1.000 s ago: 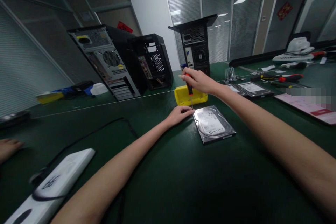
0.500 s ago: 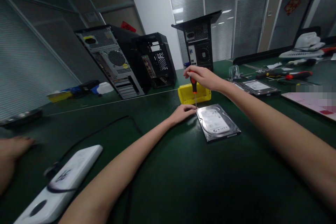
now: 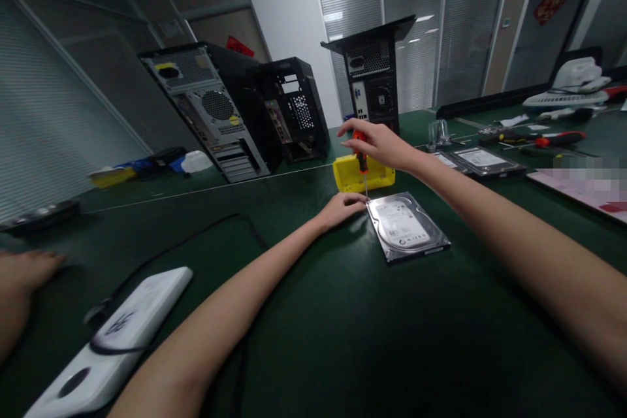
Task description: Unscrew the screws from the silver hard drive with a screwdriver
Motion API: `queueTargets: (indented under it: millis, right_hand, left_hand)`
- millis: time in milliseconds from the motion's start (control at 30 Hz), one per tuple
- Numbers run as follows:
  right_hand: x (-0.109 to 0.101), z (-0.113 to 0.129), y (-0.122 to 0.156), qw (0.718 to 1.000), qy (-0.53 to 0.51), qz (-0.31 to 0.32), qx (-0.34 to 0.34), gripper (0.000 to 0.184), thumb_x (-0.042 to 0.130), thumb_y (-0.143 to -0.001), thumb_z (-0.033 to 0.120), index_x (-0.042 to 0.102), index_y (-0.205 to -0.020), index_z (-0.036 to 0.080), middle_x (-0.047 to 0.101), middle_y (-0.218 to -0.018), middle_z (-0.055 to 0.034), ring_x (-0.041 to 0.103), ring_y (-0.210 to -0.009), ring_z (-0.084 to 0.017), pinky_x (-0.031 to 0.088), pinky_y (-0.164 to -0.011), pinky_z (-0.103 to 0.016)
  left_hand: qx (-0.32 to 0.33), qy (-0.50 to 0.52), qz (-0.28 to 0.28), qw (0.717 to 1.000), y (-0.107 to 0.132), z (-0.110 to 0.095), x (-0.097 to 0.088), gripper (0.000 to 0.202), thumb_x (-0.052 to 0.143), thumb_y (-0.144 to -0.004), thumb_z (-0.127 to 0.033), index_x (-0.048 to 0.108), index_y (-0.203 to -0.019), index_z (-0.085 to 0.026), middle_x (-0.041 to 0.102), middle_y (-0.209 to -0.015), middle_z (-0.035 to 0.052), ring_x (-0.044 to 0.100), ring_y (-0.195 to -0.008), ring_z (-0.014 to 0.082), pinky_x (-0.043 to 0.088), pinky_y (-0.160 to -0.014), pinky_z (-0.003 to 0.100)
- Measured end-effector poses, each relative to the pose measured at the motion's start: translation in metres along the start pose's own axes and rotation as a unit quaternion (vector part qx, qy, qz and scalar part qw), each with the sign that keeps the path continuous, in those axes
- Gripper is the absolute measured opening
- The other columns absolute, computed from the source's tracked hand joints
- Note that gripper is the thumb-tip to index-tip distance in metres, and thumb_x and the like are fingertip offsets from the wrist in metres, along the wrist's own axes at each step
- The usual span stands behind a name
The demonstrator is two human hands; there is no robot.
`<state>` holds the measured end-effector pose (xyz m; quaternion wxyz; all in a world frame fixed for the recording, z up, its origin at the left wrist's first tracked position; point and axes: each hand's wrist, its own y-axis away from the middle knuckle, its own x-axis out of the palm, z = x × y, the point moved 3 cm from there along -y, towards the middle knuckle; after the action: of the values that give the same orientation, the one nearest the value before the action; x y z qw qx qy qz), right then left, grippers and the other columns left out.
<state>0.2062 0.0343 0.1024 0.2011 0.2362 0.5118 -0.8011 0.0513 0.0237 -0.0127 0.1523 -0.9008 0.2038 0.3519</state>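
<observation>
A silver hard drive (image 3: 404, 225) lies flat on the dark green table, its white label up. My left hand (image 3: 341, 209) rests on the table at the drive's far left corner, fingers closed against that corner. Over the same corner stands a screwdriver (image 3: 362, 162) with a red and black handle, nearly upright, tip down. My right hand (image 3: 379, 144) holds its handle from above, with thumb and fingers around it and some fingers loosened outward. Whether the tip sits in a screw is too small to tell. Just behind is a yellow tray (image 3: 343, 176) with small bits in it.
Computer cases (image 3: 220, 117) stand along the back, one with a raised panel (image 3: 372, 36). More hard drives (image 3: 482, 160) and pliers (image 3: 561, 139) lie at right. At left are a white power strip (image 3: 132, 326) with a black cable and another person's hand (image 3: 29, 271).
My right hand's fingers have loosened and spread a little on the screwdriver handle, showing more of its red part. My left hand and the hard drive keep their places.
</observation>
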Motion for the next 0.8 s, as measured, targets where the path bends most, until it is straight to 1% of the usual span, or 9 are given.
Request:
queueTargets:
  millis: [133, 233, 300, 333, 433, 500, 600, 667, 800]
  right_hand:
    - [0.0004, -0.0048, 0.0004, 0.998, 0.051, -0.004, 0.022, 0.028, 0.046, -0.086, 0.041, 0.057, -0.094, 0.016, 0.06, -0.083, -0.0035, 0.053, -0.074, -0.013, 0.038, -0.07, -0.026]
    - [-0.0001, -0.0062, 0.0016, 0.995, 0.089, -0.002, 0.044, 0.033, 0.045, -0.084, 0.049, 0.055, -0.09, 0.017, 0.056, -0.074, -0.0025, 0.049, -0.068, -0.013, 0.036, -0.066, -0.026]
    - [-0.0012, -0.0047, 0.0027, 0.994, 0.098, 0.001, 0.048, 0.039, 0.038, -0.087, 0.052, 0.055, -0.093, 0.017, 0.055, -0.075, -0.0029, 0.049, -0.068, -0.013, 0.036, -0.067, -0.027]
    - [-0.0018, -0.0036, 0.0033, 0.994, 0.098, 0.005, 0.047, 0.041, 0.033, -0.089, 0.051, 0.054, -0.097, 0.017, 0.055, -0.077, -0.0035, 0.049, -0.07, -0.014, 0.037, -0.068, -0.028]
    - [-0.0024, -0.0014, 0.0042, 0.994, 0.096, 0.026, 0.043, 0.041, 0.02, -0.094, 0.038, 0.052, -0.111, 0.018, 0.055, -0.081, -0.0047, 0.051, -0.074, -0.015, 0.037, -0.072, -0.03]
    - [-0.0015, -0.0019, 0.0041, 0.993, 0.101, 0.038, 0.042, 0.039, 0.021, -0.094, 0.032, 0.047, -0.119, 0.018, 0.054, -0.081, -0.0045, 0.051, -0.075, -0.015, 0.038, -0.074, -0.031]
    - [0.0002, -0.0043, 0.0031, 0.994, 0.104, 0.022, 0.037, 0.037, 0.028, -0.093, 0.033, 0.04, -0.124, 0.017, 0.053, -0.083, -0.0042, 0.051, -0.075, -0.015, 0.038, -0.076, -0.031]
    - [0.0018, -0.0061, 0.0024, 0.995, 0.092, 0.013, 0.033, 0.035, 0.032, -0.092, 0.037, 0.04, -0.12, 0.017, 0.054, -0.084, -0.0042, 0.051, -0.073, -0.014, 0.039, -0.075, -0.03]
    - [0.0036, -0.007, 0.0017, 0.997, 0.051, 0.031, 0.04, 0.03, 0.038, -0.09, 0.042, 0.049, -0.102, 0.017, 0.054, -0.078, -0.0025, 0.05, -0.068, -0.012, 0.04, -0.07, -0.027]
  left_hand:
    - [-0.007, 0.006, 0.001, 1.0, 0.0005, -0.0016, 0.0006, 0.03, 0.056, -0.079, -0.029, 0.068, -0.1, -0.011, 0.068, -0.102, 0.0089, 0.061, -0.096, 0.0209, 0.044, -0.09, 0.033]
    - [-0.011, 0.01, 0.001, 1.0, 0.0008, -0.0023, 0.0008, 0.029, 0.056, -0.079, -0.027, 0.068, -0.1, -0.011, 0.068, -0.103, 0.0088, 0.061, -0.096, 0.0207, 0.044, -0.091, 0.032]
    - [-0.009, 0.009, 0.001, 1.0, 0.0008, -0.0021, 0.0007, 0.029, 0.056, -0.079, -0.027, 0.068, -0.101, -0.011, 0.068, -0.104, 0.0088, 0.061, -0.097, 0.0206, 0.044, -0.091, 0.032]
    - [-0.007, 0.006, 0.003, 1.0, 0.0007, -0.0018, 0.0007, 0.029, 0.056, -0.079, -0.027, 0.068, -0.101, -0.011, 0.068, -0.104, 0.0088, 0.06, -0.097, 0.0206, 0.043, -0.091, 0.032]
    - [-0.003, -0.001, 0.004, 1.0, 0.0004, -0.0009, 0.0005, 0.031, 0.055, -0.08, -0.029, 0.068, -0.101, -0.011, 0.068, -0.105, 0.0089, 0.06, -0.098, 0.0206, 0.043, -0.092, 0.032]
    - [-0.002, -0.005, 0.004, 1.0, 0.0003, -0.0009, 0.0005, 0.031, 0.055, -0.08, -0.03, 0.068, -0.101, -0.011, 0.068, -0.105, 0.0088, 0.06, -0.098, 0.0205, 0.043, -0.092, 0.032]
    - [-0.004, -0.008, 0.005, 1.0, 0.0002, -0.0014, 0.0007, 0.03, 0.055, -0.081, -0.029, 0.068, -0.101, -0.011, 0.068, -0.105, 0.0087, 0.06, -0.098, 0.0204, 0.043, -0.092, 0.032]
    - [-0.004, -0.008, 0.004, 1.0, 0.0001, -0.0018, 0.0008, 0.03, 0.055, -0.081, -0.028, 0.068, -0.101, -0.011, 0.068, -0.105, 0.0088, 0.06, -0.098, 0.0204, 0.043, -0.092, 0.032]
    - [-0.005, -0.002, 0.004, 1.0, 0.0004, -0.0027, 0.0011, 0.029, 0.054, -0.081, -0.027, 0.068, -0.101, -0.011, 0.068, -0.104, 0.0081, 0.06, -0.097, 0.0201, 0.043, -0.091, 0.032]
